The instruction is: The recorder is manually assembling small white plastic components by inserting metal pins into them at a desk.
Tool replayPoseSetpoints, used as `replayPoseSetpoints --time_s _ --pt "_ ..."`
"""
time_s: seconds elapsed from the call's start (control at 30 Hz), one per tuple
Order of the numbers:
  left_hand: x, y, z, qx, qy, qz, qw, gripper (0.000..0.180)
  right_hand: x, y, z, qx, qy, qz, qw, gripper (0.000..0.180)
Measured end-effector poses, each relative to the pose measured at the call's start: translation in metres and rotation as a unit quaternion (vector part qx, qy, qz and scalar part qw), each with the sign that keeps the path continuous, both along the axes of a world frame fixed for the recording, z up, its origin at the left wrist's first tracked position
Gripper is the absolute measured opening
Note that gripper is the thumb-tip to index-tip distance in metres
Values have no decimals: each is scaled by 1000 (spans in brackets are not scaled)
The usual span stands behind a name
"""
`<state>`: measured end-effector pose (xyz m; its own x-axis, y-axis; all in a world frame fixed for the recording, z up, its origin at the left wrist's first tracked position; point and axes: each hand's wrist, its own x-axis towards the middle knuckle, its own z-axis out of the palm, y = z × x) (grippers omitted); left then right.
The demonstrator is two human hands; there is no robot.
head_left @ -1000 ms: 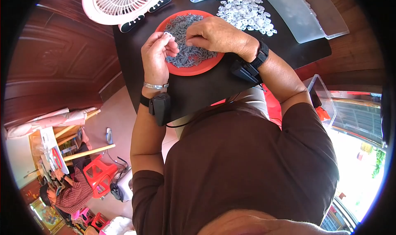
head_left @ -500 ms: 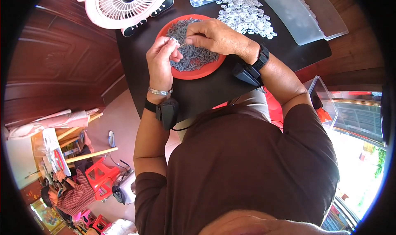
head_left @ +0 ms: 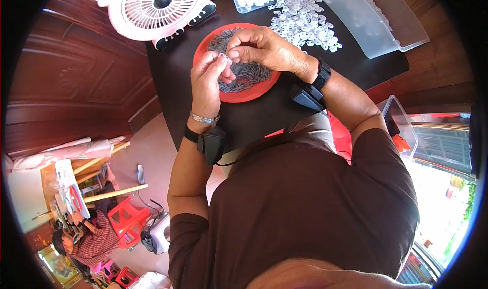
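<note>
Pinching a tiny pale piece (head_left: 223,59) between closed fingertips, the left hand (head_left: 209,83) meets the right hand (head_left: 264,47), whose thumb and forefinger press together on the same piece, above a red plate (head_left: 254,90) of grey parts (head_left: 246,73). Loose white pieces (head_left: 305,22) lie at two o'clock, a pink fan (head_left: 157,7) at ten.

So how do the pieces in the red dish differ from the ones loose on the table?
The dark grey pieces lie heaped in the red dish; the clear white pieces are spread thin, straight on the black table. The hands work above the grey ones only. Both are many small parts.
</note>
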<state>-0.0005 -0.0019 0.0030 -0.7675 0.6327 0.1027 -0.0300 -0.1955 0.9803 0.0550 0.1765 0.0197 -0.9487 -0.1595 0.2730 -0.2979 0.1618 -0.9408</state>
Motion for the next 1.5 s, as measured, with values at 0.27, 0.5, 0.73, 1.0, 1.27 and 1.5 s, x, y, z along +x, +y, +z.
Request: replayPoseSetpoints --time_s 0.27,0.5,0.73,1.0,1.27,1.5 --pt "-2 -2 2 -21 -19 -39 999 21 -1 0 -1 2 -1 -7 1000 18" --pt "-2 -2 2 0 -8 -15 1000 22 -2 0 1 47 -19 -74 996 25" --pt "3 1 5 -31 95 6 995 16 -4 3 -2 121 9 -116 986 31" --pt "4 2 -1 -14 94 -35 995 13 0 -6 -1 196 61 -111 972 33" --pt "0 -1 0 -21 65 -36 997 15 -3 0 -4 112 -52 1 992 27" --pt "-1 0 -1 -19 54 -36 998 16 -4 3 -4 90 -75 7 993 22"
